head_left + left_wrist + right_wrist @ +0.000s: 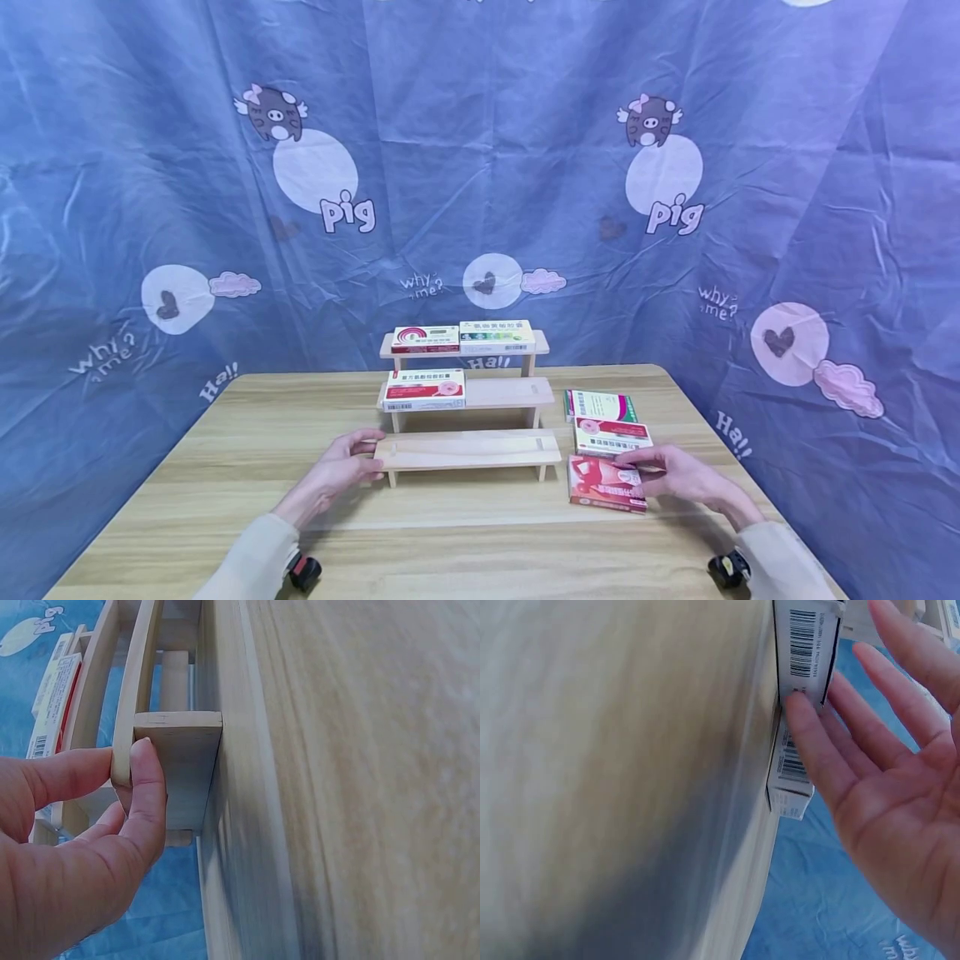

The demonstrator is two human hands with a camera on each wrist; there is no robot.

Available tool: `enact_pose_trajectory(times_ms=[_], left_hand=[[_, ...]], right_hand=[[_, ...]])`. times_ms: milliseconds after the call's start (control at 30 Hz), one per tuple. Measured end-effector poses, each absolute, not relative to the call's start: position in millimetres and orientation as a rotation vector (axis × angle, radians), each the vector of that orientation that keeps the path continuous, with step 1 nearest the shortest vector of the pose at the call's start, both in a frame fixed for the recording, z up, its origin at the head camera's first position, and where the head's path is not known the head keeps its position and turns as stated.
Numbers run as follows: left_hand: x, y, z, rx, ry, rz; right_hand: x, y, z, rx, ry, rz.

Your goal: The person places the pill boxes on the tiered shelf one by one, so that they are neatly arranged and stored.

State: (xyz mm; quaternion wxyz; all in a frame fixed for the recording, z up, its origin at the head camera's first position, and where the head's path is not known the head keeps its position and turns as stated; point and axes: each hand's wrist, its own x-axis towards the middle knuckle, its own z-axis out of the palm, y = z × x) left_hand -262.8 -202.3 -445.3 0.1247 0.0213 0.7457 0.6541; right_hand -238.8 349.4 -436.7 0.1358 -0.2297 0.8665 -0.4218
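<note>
A three-tier wooden display stand (465,450) stands on the table. My left hand (341,468) pinches the left end of its lowest shelf; in the left wrist view the thumb (148,769) and forefinger lie on either side of the board (135,690). Right of the stand, my right hand (686,477) is at the right end of a red medicine box (600,483) lying flat. In the right wrist view its fingers are extended, and the thumb (810,735) meets the barcoded end of a box (802,645). Behind the red box lie a white-and-red medicine box (611,433) and a green-and-white one (600,406).
Two medicine boxes, one red and white (425,338) and one white and green (497,336), sit on the top shelf. Another white-and-red box (424,390) occupies the middle shelf's left half. A blue printed curtain (480,167) hangs behind the wooden table (420,550).
</note>
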Motion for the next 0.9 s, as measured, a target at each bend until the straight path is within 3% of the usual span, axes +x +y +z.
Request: enact_pose_trajectory(times_ms=[533,900], left_hand=[[-265,-207,-446,0.101,2.099,1.948],[-267,-214,-447,0.142,1.988,1.983]], right_hand=[[-239,342,-441,-0.895,2.382,-1.181],[-236,341,-436,-0.82,2.463,-1.116]])
